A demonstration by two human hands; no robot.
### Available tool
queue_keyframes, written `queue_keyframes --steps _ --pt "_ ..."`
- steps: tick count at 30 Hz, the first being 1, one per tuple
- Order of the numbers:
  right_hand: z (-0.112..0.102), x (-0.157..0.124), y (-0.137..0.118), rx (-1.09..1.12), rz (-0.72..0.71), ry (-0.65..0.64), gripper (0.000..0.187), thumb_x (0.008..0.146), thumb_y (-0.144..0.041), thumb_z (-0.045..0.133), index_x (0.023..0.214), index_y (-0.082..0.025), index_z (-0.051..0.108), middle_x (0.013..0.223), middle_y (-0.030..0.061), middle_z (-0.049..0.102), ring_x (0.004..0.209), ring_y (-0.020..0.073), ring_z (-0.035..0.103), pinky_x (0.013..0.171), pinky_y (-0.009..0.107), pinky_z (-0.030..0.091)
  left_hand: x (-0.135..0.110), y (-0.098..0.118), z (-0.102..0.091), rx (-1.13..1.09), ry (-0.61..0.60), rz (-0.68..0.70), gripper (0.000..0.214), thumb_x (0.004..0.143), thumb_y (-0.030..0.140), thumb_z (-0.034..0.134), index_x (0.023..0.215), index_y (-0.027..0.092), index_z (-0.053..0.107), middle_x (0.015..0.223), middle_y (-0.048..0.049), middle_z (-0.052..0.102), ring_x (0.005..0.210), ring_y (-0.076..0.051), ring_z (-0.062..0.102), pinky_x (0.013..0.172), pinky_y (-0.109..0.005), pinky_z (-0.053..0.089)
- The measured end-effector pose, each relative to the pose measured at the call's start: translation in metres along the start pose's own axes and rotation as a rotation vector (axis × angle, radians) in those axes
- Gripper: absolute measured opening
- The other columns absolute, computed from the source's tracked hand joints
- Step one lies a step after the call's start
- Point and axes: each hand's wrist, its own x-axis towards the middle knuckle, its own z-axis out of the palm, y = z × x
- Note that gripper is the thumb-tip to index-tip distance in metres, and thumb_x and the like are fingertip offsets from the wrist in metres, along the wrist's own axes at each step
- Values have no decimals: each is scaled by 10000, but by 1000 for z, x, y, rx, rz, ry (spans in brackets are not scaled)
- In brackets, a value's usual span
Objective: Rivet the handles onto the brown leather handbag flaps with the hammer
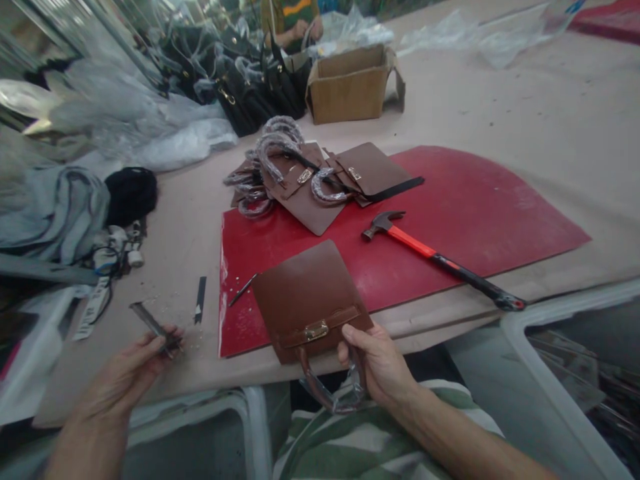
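My right hand [379,361] grips the lower edge of a brown leather bag flap [305,293] with a gold clasp, near its plastic-wrapped handle [330,393]. The flap lies on the front edge of a red mat [450,213]. My left hand [137,363] is closed on a thin metal tool [150,323] at the table's front left. A hammer [435,257] with a red and black handle lies on the mat to the right of the flap.
A pile of brown bag pieces [310,180] with wrapped handles sits at the mat's far edge. A cardboard box [353,83], black bags [250,87] and plastic wrapping lie behind. A small black blade [201,299] and a thin pin [243,290] rest near the mat's left edge. Another person sits at the far end.
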Motion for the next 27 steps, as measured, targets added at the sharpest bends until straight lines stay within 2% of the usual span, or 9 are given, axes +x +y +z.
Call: queue_keyframes --steps 2,4,8,10,12,14,17,21,27 --pt "1 1 1 10 10 0 379 674 -398 815 896 -165 616 564 -21 625 447 90 508 438 182 386 -16 4 19 -76 -1 -28 402 413 351 937 731 186 755 845 -69 768 732 -208 700 577 -257 615" --pt "2 3 3 21 22 9 387 673 -405 820 900 -166 617 598 -19 641 450 86 516 439 180 389 -34 10 47 -116 -12 5 403 409 364 933 719 180 753 852 -89 763 736 -221 697 597 -281 620" --pt "3 3 5 9 39 19 414 684 -455 819 898 -164 617 572 -21 627 447 84 508 434 173 374 -78 24 118 -133 -133 201 326 590 372 876 836 188 767 898 -88 760 756 -226 711 712 -350 635" --pt "3 3 5 -17 37 19 416 693 -471 812 895 -162 619 542 -21 612 452 87 503 435 170 365 -98 30 153 -97 -201 324 258 687 338 825 894 197 767 997 -86 751 858 -233 719 796 -357 628" --pt "2 3 5 -45 29 17 421 701 -480 806 903 -161 621 521 -18 602 453 92 497 437 173 361 -115 34 181 -3 -278 448 191 753 298 772 915 198 762 1052 -92 737 975 -248 704 859 -357 613" --pt "2 3 5 -56 17 8 441 703 -481 804 941 -157 625 526 -17 606 450 92 494 440 174 360 -125 36 203 74 -334 522 145 783 272 733 906 199 759 1046 -94 734 1004 -249 694 885 -354 602" --pt "1 3 4 -56 3 -16 493 697 -483 807 1023 -157 631 563 -15 623 444 86 485 437 173 353 -129 35 223 112 -364 573 120 808 246 692 898 192 751 1012 -90 738 976 -232 697 893 -337 590" --pt "-2 4 3 -57 8 -28 528 692 -487 806 1075 -162 643 557 -21 617 435 92 480 416 175 340 -123 26 232 86 -369 576 126 851 229 654 939 175 726 1031 -81 740 1002 -212 693 890 -308 577" --pt "-9 9 3 -10 50 -75 449 658 -455 831 932 -146 658 542 -10 616 444 85 511 447 161 394 -117 16 235 60 -376 476 149 865 235 665 979 161 725 1025 -71 750 933 -179 713 836 -254 578"
